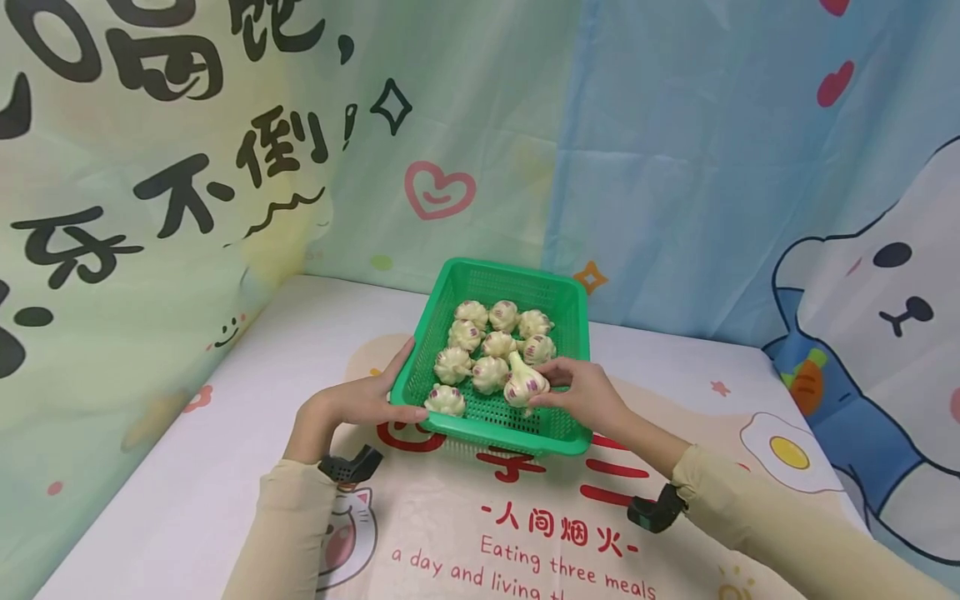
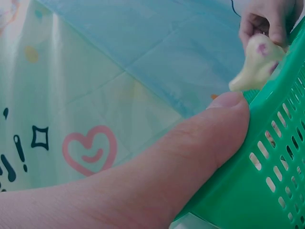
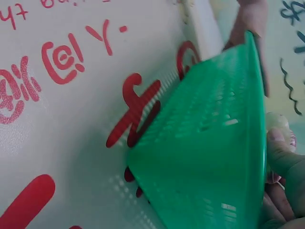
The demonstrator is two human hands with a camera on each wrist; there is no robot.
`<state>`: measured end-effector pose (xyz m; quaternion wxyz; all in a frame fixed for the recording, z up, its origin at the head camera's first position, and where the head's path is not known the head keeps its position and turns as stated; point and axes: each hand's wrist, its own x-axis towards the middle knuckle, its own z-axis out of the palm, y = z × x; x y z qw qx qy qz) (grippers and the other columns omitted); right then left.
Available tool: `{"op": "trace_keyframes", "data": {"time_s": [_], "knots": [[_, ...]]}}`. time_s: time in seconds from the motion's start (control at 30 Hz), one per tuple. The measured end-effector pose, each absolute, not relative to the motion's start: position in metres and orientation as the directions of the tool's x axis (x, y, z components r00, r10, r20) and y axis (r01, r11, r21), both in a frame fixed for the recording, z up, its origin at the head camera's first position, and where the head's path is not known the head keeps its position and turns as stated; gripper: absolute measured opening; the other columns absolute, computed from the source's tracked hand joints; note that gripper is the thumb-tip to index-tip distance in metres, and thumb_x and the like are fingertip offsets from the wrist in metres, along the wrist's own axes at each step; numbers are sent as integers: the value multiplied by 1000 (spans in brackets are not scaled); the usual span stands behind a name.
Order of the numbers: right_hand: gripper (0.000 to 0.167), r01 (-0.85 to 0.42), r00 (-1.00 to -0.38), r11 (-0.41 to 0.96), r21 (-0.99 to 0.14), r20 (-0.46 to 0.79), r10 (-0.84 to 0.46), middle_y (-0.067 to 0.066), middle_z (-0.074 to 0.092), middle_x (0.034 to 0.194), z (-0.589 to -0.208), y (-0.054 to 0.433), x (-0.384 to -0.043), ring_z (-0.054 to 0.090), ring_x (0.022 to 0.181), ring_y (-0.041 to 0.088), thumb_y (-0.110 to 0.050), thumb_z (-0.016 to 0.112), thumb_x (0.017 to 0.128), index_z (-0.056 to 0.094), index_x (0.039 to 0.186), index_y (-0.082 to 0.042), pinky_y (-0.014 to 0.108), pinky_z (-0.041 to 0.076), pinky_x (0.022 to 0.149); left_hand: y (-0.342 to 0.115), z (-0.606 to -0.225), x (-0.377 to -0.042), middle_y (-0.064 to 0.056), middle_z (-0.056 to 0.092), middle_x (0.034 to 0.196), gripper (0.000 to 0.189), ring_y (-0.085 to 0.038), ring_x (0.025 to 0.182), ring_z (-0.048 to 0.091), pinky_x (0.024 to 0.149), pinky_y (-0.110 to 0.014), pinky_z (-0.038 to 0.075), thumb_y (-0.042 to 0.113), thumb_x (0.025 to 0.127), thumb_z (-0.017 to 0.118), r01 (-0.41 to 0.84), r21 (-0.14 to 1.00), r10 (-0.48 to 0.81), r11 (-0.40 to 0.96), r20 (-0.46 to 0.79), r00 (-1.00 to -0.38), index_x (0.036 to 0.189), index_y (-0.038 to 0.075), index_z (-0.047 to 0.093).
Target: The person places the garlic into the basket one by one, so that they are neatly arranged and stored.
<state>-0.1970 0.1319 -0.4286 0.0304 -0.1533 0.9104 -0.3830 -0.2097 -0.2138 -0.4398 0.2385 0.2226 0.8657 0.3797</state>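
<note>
A green plastic basket [image 1: 498, 435] with slotted walls sits on the printed tablecloth and contains several whitish garlic bulbs [image 1: 489, 374] with purple marks. My left hand [image 1: 367, 396] holds the basket's front left corner, its thumb [image 2: 231, 102] on the rim and a finger along the left side. Its other fingers are hidden. Over the basket's right part, my right hand [image 1: 585, 390] pinches a garlic bulb [image 1: 522, 386] between thumb and fingers, its stem pointing up and away. In the right wrist view the rim partly hides that held bulb [image 3: 280, 125].
The tablecloth [image 1: 442, 517] bears red lettering and cartoon prints. Behind the basket hangs a pale green and blue curtain [image 1: 487, 125], which also runs along the left side. Each wrist wears a black band, one of them the left wristband [image 1: 352, 465].
</note>
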Motion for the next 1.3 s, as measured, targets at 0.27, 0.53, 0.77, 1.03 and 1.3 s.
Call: {"op": "trace_keyframes", "data": {"time_s": [0.27, 0.53, 0.77, 1.03, 1.3], "knots": [[44, -247, -931, 666, -704, -17, -364, 10, 63, 123, -428, 115, -200, 66, 102, 25, -24, 79, 76, 65, 114, -7, 31, 55, 79, -214, -439, -208, -8, 2, 161, 110, -34, 142, 24, 108, -53, 30, 54, 83, 65, 190, 778, 571, 599, -248, -783, 149, 33, -21], [45, -276, -914, 724, -633, -61, -402, 6, 67, 105, -428, 110, -205, 67, 92, 18, -33, 81, 74, 67, 109, -7, 29, 54, 74, -216, -441, -210, -9, 4, 161, 111, -34, 140, 28, 107, -53, 32, 57, 82, 64, 197, 773, 571, 603, -245, -784, 149, 33, -22], [35, -337, -893, 747, -572, -57, -447, -3, 68, 88, -433, 100, -208, 62, 81, 8, -33, 82, 73, 69, 97, -11, 26, 51, 71, -218, -440, -210, -12, 11, 160, 112, -34, 136, 36, 105, -53, 35, 58, 82, 64, 210, 759, 566, 617, -242, -788, 149, 32, -22], [31, -356, -888, 762, -541, -57, -456, -6, 66, 81, -438, 93, -208, 60, 73, 4, -33, 82, 73, 70, 93, -13, 23, 49, 67, -217, -441, -210, -9, 4, 161, 109, -33, 140, 30, 106, -52, 34, 53, 85, 64, 196, 766, 565, 612, -251, -786, 148, 33, -23], [31, -305, -891, 745, -594, -98, -443, -4, 70, 84, -443, 92, -210, 63, 77, 6, -30, 81, 75, 72, 99, -13, 24, 51, 69, -215, -441, -212, -8, 3, 161, 110, -33, 139, 32, 106, -52, 33, 54, 84, 64, 201, 776, 580, 598, -245, -777, 148, 34, -22]]}}
